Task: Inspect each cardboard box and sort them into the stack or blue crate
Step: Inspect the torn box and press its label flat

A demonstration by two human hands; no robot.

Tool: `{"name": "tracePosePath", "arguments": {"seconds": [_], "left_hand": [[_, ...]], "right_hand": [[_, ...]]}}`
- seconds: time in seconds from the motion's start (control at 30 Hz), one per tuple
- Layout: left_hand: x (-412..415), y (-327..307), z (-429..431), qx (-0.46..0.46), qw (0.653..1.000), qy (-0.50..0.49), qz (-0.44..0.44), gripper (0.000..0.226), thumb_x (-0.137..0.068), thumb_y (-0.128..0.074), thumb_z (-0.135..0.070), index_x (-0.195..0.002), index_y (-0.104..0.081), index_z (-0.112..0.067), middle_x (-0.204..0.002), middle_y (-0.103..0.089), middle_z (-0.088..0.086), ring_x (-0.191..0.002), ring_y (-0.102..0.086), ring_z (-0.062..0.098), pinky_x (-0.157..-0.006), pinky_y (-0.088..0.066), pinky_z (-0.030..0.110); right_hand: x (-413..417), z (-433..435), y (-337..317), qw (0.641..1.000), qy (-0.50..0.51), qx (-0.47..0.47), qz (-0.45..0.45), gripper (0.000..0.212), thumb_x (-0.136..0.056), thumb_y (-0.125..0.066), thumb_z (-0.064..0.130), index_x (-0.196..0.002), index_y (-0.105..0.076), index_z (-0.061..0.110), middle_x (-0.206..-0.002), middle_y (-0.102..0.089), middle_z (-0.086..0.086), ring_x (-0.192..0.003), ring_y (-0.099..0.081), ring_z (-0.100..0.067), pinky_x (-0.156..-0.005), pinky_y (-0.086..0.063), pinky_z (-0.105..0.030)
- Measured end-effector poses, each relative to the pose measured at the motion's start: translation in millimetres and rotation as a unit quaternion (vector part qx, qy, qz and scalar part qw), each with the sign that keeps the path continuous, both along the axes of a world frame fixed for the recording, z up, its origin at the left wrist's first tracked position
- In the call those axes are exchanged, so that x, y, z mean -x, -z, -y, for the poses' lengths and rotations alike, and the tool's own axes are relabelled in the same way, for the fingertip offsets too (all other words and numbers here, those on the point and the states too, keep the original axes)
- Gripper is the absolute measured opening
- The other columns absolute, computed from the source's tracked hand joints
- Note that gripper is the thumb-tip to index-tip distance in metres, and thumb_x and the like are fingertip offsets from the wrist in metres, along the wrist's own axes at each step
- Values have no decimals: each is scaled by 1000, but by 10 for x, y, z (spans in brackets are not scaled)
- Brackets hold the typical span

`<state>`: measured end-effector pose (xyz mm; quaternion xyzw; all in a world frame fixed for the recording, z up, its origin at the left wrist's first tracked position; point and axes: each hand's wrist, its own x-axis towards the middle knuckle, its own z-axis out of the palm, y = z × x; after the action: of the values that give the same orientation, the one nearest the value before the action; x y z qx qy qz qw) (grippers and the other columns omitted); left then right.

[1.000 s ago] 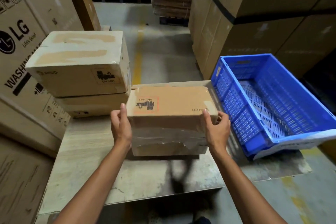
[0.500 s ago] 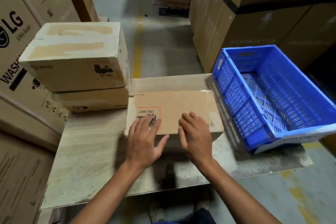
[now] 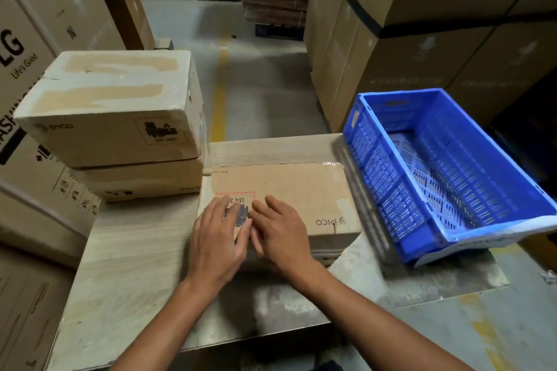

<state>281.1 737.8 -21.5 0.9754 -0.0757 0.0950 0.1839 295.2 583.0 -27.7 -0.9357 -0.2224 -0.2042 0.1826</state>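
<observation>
The cardboard box [image 3: 301, 190] lies flat on the table [image 3: 129, 265], directly under the fingers, with its broad top face up. Both hands are spread on that face. The left hand [image 3: 215, 242] and right hand [image 3: 281, 238] lie side by side, almost touching, with fingers [image 3: 271, 205] straight and loosely fanned. They hold nothing and seem only to press or stroke the cardboard, though slight blur hides how firmly. A red-hatched label [image 3: 241, 200] shows between and just beyond the fingertips, partly covered by the left fingers.

This looks like the inspection step, a feel across the top for dents, soft spots or lifted tape. To do it well, the palms should sweep outward from the label to the far edge and to the corner right of the fingers, where clear tape looks wrinkled. The near side face below the wrists also deserves a look, since it is in shadow here.

Left of the fingers and touching the box's end stands the stack [image 3: 114, 105], two pale boxes with the upper one sitting slightly askew. Right of the fingers, just beside the box, the blue crate [image 3: 379, 172] sits tilted across the table's corner, with nothing visible inside. Either place is a short carry, so both hands should move to the box's ends before lifting it. Large cartons [image 3: 391, 48] stand beyond on both sides.
</observation>
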Motion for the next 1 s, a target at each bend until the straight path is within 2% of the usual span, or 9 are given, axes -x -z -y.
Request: {"name": "tracePosePath", "arguments": {"seconds": [0.13, 0.23, 0.27, 0.37, 0.43, 0.6, 0.73, 0.87, 1.0], "left_hand": [[-26, -92, 35, -40, 999, 9, -15, 54, -94, -35, -40, -120, -68, -7, -127, -64, 13, -122, -58, 32, -94, -53, 46], [-143, -122, 13, -70, 997, 19, -16, 57, -94, -33, -40, -124, -67, -5, -131, -64, 14, -124, -58, 32, -101, -50, 45], [-201, -129, 8, -72, 997, 19, -15, 60, -94, -31, -40, -129, -64, -4, -136, -61, 14, -128, -56, 32, -105, -46, 45], [-361, -175, 32, -54, 997, 20, -53, 73, -94, -16, -45, -145, -49, -5, -153, -46, 11, -144, -40, 28, -117, -30, 41], [-407, -164, 49, -57, 996, 17, -72, 76, -92, -10, -45, -150, -41, -8, -159, -36, 8, -149, -30, 25, -121, -23, 39], [-252, -84, 44, -151, 984, 27, -87, 68, -97, -11, -41, -152, -42, -15, -161, -32, 5, -149, -30, 24, -120, -28, 40], [-234, -179, 129, -118, 988, 20, -100, 66, -96, -14, -38, -151, -42, -15, -161, -32, 5, -148, -30, 26, -119, -26, 41], [-366, -214, 286, -86, 989, 40, -111, 53, -107, -22, -32, -158, -26, -18, -167, -14, 1, -155, -8, 21, -125, -9, 40], [-424, -220, 348, -85, 988, 28, -127, 55, -106, -29, -31, -158, -23, -19, -168, -12, 1, -155, -7, 20, -126, -8, 41]], "right_hand": [[6, 39, 45, 998, -5, -41, 40, 23, -90, -57, 24, -100, -75, 15, -107, -74, -1, -100, -68, -28, -81, -55, -33], [-110, -6, -109, 999, 21, -33, 2, 24, -85, -54, 24, -91, -75, 14, -96, -74, -1, -89, -66, -26, -76, -55, -34], [-158, -44, -163, 999, 27, -22, -31, 29, -85, -51, 26, -98, -73, 12, -98, -74, -3, -92, -65, -27, -78, -55, -37], [-289, -121, -231, 992, 46, 45, -110, 49, -91, -37, 32, -126, -66, 13, -129, -67, -7, -123, -58, -32, -99, -48, -45], [-297, -143, -200, 987, 53, 65, -134, 53, -94, -31, 34, -132, -63, 15, -138, -62, -6, -132, -53, -31, -106, -43, -46], [-86, -102, -77, 988, 50, 78, -122, 51, -96, -35, 35, -137, -59, 16, -139, -61, -4, -132, -52, -28, -106, -42, -44], [-83, -87, -167, 981, 42, 65, -175, 62, -96, -23, 39, -146, -50, 15, -150, -51, -7, -142, -42, -30, -113, -33, -49], [-256, 147, -268, 966, 70, 102, -229, 78, -91, -5, 52, -154, -35, 18, -165, -27, -6, -153, -19, -29, -119, -19, -55], [-287, 217, -244, 962, 76, 117, -236, 70, -97, -11, 51, -157, -32, 20, -166, -24, -5, -154, -17, -29, -121, -17, -54]]}}
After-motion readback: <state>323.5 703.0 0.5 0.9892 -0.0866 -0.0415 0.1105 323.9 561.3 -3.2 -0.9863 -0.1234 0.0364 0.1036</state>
